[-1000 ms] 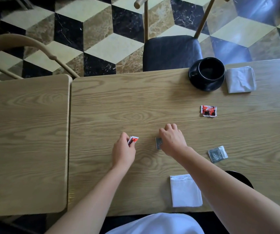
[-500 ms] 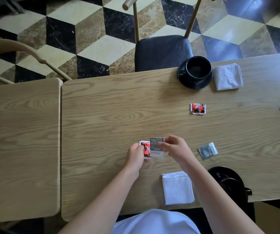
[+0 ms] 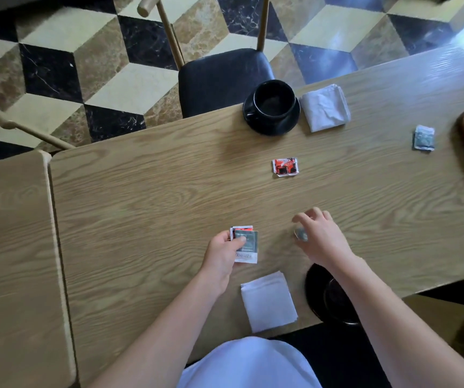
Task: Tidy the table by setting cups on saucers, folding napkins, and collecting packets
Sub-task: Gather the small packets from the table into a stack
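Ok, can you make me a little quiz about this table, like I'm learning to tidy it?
1. True or false: the far black cup stands on a saucer.
2. The left hand holds: A a napkin, B a stack of packets, C a spoon.
3. What colour is the packet lying alone mid-table?
Key: 1 true; 2 B; 3 red.

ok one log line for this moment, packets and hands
left hand holds stacked packets | right hand reaching over grey packet | red packet loose on table
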A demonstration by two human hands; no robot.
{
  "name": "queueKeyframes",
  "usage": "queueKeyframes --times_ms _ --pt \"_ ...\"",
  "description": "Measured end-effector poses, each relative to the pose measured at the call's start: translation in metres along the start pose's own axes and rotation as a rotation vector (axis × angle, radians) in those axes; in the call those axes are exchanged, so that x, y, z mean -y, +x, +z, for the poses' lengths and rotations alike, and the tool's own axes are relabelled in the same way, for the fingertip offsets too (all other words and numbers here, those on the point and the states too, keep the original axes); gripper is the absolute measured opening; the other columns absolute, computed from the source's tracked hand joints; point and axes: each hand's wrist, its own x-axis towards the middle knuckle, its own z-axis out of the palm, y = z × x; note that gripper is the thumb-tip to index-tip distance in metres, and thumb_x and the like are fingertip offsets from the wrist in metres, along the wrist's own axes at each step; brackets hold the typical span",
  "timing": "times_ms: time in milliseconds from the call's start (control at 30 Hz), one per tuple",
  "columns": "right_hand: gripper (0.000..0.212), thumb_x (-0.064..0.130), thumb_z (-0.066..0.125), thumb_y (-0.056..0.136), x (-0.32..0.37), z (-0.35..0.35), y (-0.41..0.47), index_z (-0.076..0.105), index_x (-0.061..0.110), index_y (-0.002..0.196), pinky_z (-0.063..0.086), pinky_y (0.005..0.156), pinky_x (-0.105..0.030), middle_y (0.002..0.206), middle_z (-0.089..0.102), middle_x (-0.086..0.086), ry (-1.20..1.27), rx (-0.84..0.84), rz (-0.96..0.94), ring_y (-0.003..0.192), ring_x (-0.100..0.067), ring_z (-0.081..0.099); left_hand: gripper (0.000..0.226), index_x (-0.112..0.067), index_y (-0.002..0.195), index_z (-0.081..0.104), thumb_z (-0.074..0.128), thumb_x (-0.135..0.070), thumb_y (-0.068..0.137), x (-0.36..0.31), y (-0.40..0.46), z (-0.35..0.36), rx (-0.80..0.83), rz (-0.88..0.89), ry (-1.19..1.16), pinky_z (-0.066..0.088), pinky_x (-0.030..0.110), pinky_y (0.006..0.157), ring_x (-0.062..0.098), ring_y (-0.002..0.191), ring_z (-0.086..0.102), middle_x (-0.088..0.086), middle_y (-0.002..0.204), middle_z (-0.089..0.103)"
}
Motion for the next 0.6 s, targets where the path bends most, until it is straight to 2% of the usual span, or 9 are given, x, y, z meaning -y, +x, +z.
queueKeyframes --times_ms 100,200,267,333,433,500,533,567,600 --pt "0.045 0.033 0.073 0.081 -0.027 -0.005 0.016 0.057 0.025 0.122 0.045 0.083 -0.036 0.125 0.048 -0.005 -0.150 0.088 -0.080 0.114 -0.029 0.045 0.015 -0.010 0.098 0.065 0.055 0.001 0.095 0.000 0.005 0.009 0.013 -0.001 0.022 0.056 0.048 0.085 0.033 0.090 0.067 0.018 0.097 0.070" --pt "0.052 0.040 0.081 0.072 -0.040 -0.011 0.031 0.059 0.024 0.117 0.045 0.085 -0.036 0.121 0.048 -0.003 -0.208 0.135 -0.142 0.114 -0.028 0.045 0.013 -0.009 0.098 0.064 0.055 0.000 0.095 0.000 0.008 0.016 0.018 -0.002 0.047 0.057 0.049 0.083 0.033 0.088 0.068 0.017 0.095 0.071" --pt "0.047 0.044 0.081 0.072 -0.043 -0.013 0.040 0.061 0.023 0.109 0.043 0.084 -0.035 0.116 0.054 -0.002 -0.236 0.173 -0.170 0.113 -0.027 0.049 0.013 -0.010 0.098 0.064 0.055 -0.001 0.094 0.000 0.008 0.020 0.018 -0.003 0.062 0.057 0.049 0.083 0.032 0.087 0.068 0.017 0.095 0.071" --pt "0.032 0.042 0.078 0.075 -0.042 -0.017 0.050 0.060 0.025 0.096 0.039 0.075 -0.033 0.102 0.064 -0.001 -0.136 0.209 -0.158 0.104 -0.028 0.059 0.013 -0.010 0.099 0.065 0.056 -0.002 0.094 -0.001 0.008 0.021 0.019 -0.006 0.067 0.057 0.049 0.083 0.032 0.088 0.069 0.018 0.096 0.072" --pt "0.024 0.036 0.078 0.078 -0.033 -0.034 0.072 0.056 0.026 0.077 0.040 0.062 -0.031 0.080 0.066 0.001 0.195 0.178 -0.060 0.081 -0.028 0.064 0.016 -0.009 0.104 0.067 0.057 -0.004 0.093 -0.003 0.009 0.018 0.010 -0.011 0.062 0.056 0.051 0.089 0.036 0.094 0.071 0.023 0.104 0.074" --pt "0.014 0.029 0.077 0.078 -0.025 -0.050 0.089 0.065 0.030 0.071 0.047 0.057 -0.026 0.068 0.069 0.011 0.344 0.085 -0.031 0.071 -0.008 0.066 0.016 -0.007 0.105 0.067 0.057 -0.005 0.093 -0.003 0.012 0.015 -0.005 -0.013 0.056 0.054 0.055 0.093 0.042 0.101 0.070 0.025 0.109 0.073" --pt "0.020 0.026 0.076 0.078 -0.021 -0.057 0.099 0.066 0.040 0.067 0.043 0.051 -0.018 0.063 0.067 0.017 0.391 0.036 -0.026 0.065 0.000 0.063 0.016 -0.007 0.105 0.067 0.057 -0.004 0.093 -0.003 0.013 0.014 -0.017 -0.015 0.051 0.053 0.056 0.094 0.044 0.104 0.069 0.026 0.110 0.072" --pt "0.028 0.025 0.075 0.078 -0.017 -0.063 0.108 0.063 0.044 0.061 0.039 0.050 -0.018 0.059 0.064 0.018 0.399 0.001 -0.027 0.065 0.000 0.061 0.016 -0.006 0.104 0.067 0.056 -0.004 0.093 -0.002 0.013 0.012 -0.029 -0.018 0.043 0.052 0.057 0.095 0.045 0.105 0.068 0.027 0.110 0.072" --pt "0.030 0.026 0.074 0.078 -0.012 -0.068 0.117 0.059 0.042 0.058 0.037 0.054 -0.024 0.058 0.059 0.015 0.371 -0.017 -0.032 0.067 -0.006 0.060 0.016 -0.007 0.103 0.067 0.056 -0.003 0.093 -0.002 0.014 0.011 -0.041 -0.021 0.034 0.052 0.057 0.095 0.045 0.105 0.068 0.027 0.110 0.072"
